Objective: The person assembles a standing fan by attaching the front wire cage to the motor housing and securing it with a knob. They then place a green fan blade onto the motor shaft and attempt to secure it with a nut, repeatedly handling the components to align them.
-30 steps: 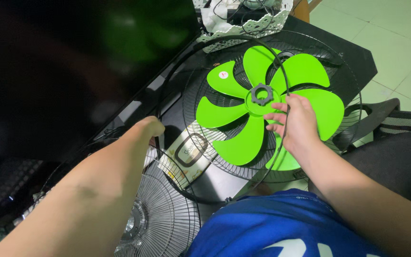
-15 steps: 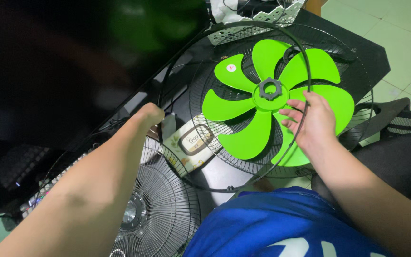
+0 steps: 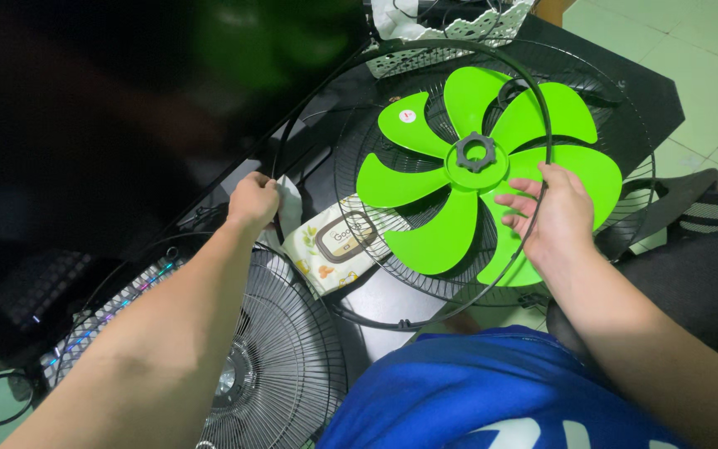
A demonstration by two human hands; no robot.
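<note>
The right hand (image 3: 554, 218) has its fingers (image 3: 518, 202) curled around the right arc of a thin black ring (image 3: 415, 51), thumb on top, with the band passing through the grip. The left hand (image 3: 253, 202) is clenched on the ring's opposite, left arc, near the surface's left edge. So the ring spans from one hand to the other, tilted up off the surface, and both hands grasp it at about equal reach. Just past the right fingertips, inside the ring, lies the green blade (image 3: 479, 179), flat on a black wire guard (image 3: 625, 141) towards the surface's far right corner. A wipes pack (image 3: 338, 245) lies between the hands. A second guard (image 3: 280, 357) sits near the left forearm.
</note>
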